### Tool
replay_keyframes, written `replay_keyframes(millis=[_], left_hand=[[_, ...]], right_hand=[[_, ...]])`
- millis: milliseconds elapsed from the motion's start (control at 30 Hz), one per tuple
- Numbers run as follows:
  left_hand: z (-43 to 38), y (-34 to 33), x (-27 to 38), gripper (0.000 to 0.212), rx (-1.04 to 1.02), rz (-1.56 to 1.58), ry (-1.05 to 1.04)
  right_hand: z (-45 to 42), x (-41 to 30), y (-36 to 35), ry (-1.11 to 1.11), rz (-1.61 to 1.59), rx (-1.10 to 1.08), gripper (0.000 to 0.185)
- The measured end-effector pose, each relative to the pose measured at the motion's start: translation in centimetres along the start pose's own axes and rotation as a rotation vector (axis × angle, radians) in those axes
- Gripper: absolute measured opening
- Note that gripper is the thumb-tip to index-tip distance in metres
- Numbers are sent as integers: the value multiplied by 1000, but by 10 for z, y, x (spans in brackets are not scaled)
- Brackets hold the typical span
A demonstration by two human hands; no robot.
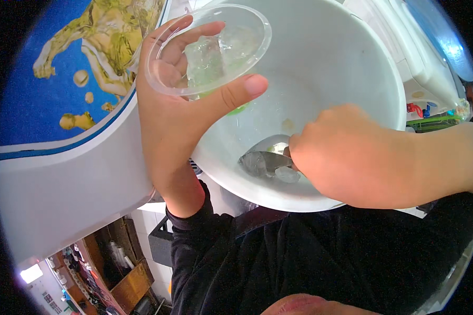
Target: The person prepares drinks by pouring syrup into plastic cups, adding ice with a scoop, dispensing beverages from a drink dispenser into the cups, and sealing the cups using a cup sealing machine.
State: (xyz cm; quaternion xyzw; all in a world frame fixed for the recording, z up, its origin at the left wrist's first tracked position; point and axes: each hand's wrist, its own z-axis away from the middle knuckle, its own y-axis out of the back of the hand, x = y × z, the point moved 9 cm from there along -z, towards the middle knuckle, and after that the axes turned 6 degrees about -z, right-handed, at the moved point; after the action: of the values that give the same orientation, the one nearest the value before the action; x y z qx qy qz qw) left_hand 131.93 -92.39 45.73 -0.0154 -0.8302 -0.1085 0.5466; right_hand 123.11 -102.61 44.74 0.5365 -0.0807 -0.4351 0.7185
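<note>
My left hand [189,98] grips a clear plastic cup [256,59] tilted over a white tub [335,51]. Ice chunks [207,59] lie in the cup, and something green shows through its lower part. Closed around the handle of a metal scoop [274,145], my right hand [339,153] is inside the tub, low near its near wall. Small pieces of ice [287,174] lie at the scoop, against the tub wall. Most of the scoop's handle is hidden by the right hand.
A white machine or cabinet with a blue printed panel [31,106] stands close on the left. White plastic equipment [421,59] is at the upper right, beside green stalks or strips [433,123]. Wooden shelving [130,283] and a black box [160,242] are at the lower left.
</note>
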Motion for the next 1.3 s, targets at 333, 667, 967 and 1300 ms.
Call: replay_keyframes(millis=[333, 667, 967, 1300], left_hand=[[3, 1, -8, 86, 6, 47, 19], [0, 1, -7, 84, -26, -78, 13], [-1, 2, -19, 89, 3, -35, -62], [1, -12, -10, 93, -99, -290, -93]], right_hand=[[4, 3, -8, 41, 43, 42, 15], [2, 45, -6, 46, 38, 175, 20], [20, 139, -28, -294, -758, -193, 27], [49, 104, 111, -347, -226, 310, 24]])
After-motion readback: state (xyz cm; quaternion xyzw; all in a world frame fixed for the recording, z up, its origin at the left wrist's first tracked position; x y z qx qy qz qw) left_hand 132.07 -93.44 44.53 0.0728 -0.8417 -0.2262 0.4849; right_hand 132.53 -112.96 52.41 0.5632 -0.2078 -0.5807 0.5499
